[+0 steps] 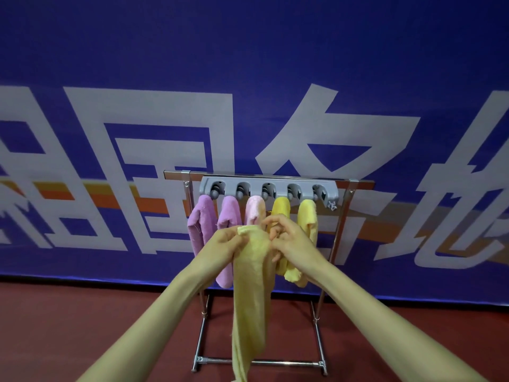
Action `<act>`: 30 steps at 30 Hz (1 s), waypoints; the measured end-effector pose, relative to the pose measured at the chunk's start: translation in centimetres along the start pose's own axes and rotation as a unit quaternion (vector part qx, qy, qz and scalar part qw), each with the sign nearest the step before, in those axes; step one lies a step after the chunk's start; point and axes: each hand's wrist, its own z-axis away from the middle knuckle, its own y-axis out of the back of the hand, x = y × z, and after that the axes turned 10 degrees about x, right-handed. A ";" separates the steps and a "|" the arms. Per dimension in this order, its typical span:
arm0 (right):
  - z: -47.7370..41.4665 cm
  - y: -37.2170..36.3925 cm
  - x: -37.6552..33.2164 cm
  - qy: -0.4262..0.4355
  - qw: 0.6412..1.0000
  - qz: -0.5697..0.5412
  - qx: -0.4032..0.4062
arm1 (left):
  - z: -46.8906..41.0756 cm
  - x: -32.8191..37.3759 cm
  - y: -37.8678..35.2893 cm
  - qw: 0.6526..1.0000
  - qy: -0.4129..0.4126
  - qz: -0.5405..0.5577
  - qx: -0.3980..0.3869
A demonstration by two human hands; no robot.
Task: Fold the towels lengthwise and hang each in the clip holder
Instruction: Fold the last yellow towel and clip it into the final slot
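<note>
A pale yellow towel (252,285) hangs long and narrow from both my hands, in front of the rack. My left hand (220,248) grips its top edge on the left. My right hand (289,241) pinches the same top edge on the right. Behind them a grey clip holder (268,188) sits on the rack's top bar. Hanging from its clips are two purple towels (202,221), a pink towel (254,209) and two yellow towels (307,216), left to right. My hands hide their lower parts.
The clip holder is mounted on a metal floor rack (321,334) with a low crossbar. It stands on a red floor (82,326) close to a blue banner wall (248,64) with large white characters.
</note>
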 end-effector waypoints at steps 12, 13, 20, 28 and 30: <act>-0.1 0.8 4.3 -0.009 0.965 0.223 -0.136 | -0.5 0.8 2.7 0.991 -0.093 -0.058 0.078; -0.1 1.1 4.6 -0.018 0.969 0.205 -0.133 | -0.7 0.7 3.1 0.988 -0.102 -0.073 0.090; -0.8 3.2 3.5 0.001 0.995 0.101 -0.028 | -1.1 -0.9 5.1 0.930 -0.184 -0.269 0.171; -1.7 2.6 0.4 0.061 0.991 -0.031 0.112 | -1.5 -1.7 5.3 0.932 -0.166 -0.278 0.161; -1.7 2.5 0.2 0.051 0.992 -0.044 0.108 | -1.5 -1.4 5.4 0.930 -0.173 -0.275 0.170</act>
